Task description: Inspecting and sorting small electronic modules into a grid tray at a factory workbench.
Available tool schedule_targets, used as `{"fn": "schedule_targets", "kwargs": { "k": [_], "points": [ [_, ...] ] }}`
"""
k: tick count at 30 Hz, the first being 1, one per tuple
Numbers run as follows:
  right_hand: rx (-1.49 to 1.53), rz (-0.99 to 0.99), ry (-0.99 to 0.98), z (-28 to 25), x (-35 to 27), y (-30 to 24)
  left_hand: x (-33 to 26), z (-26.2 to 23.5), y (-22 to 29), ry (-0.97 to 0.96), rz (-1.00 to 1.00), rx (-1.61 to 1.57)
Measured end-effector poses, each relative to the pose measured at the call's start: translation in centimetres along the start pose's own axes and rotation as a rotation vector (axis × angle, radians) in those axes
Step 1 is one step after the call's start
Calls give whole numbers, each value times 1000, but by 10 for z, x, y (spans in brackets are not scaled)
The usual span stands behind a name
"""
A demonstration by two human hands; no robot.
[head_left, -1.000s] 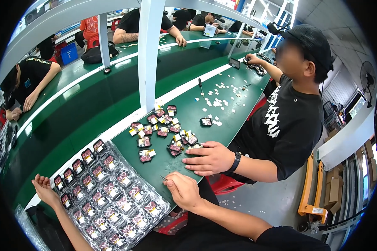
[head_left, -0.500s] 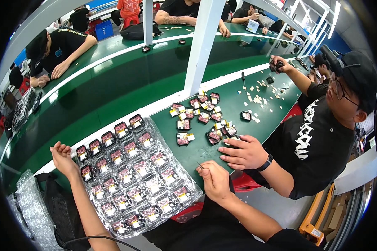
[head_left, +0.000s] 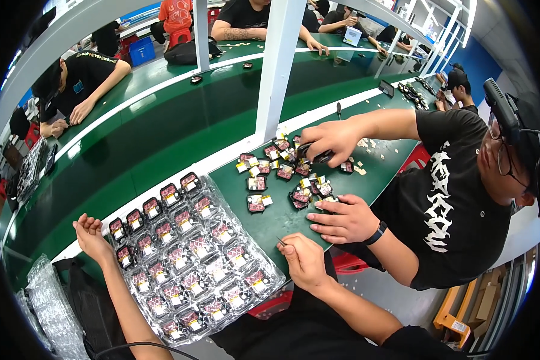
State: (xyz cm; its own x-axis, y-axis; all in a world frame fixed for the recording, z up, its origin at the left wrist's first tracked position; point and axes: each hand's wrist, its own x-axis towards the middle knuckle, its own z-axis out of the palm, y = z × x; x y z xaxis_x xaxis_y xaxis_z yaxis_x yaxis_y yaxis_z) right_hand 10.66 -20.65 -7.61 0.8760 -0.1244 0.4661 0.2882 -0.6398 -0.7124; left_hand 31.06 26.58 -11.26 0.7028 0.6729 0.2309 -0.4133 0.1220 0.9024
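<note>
My left hand (head_left: 91,237) rests palm up beside the left edge of a clear plastic tray (head_left: 269,255), its fingers loosely curled and nothing visible in them. Rows of small black-framed modules (head_left: 180,258) with pinkish faces and white-and-yellow tabs fill the tray. To the tray's right, my right hand (head_left: 306,262) is closed around a thin, dark pointed tool (head_left: 281,242); only its tip shows, so its exact kind is hidden. Beyond that hand, more such modules (head_left: 257,203) lie in a loose pile on the green table (head_left: 234,219).
At my right a co-worker's one hand (head_left: 333,141) holds dark pieces over the pile; the other hand (head_left: 345,221) lies near my right hand. A white post (head_left: 275,78) rises behind the pile. Bubble wrap (head_left: 51,300) and a black bag (head_left: 84,300) sit at my left.
The co-worker's far hand has swung in from the far right to above the module pile, carrying dark pieces. My hands stay almost where they were; the view has shifted slightly.
</note>
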Motion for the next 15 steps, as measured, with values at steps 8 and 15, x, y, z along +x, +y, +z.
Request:
{"fn": "schedule_targets", "kwargs": {
  "k": [8,15],
  "points": [
    [1,-18,-25,-7,0,-2,1,1,-2,-6,-8,0],
    [182,62,-78,-25,5,-14,1,1,-2,18,-22,4]
  ]
}}
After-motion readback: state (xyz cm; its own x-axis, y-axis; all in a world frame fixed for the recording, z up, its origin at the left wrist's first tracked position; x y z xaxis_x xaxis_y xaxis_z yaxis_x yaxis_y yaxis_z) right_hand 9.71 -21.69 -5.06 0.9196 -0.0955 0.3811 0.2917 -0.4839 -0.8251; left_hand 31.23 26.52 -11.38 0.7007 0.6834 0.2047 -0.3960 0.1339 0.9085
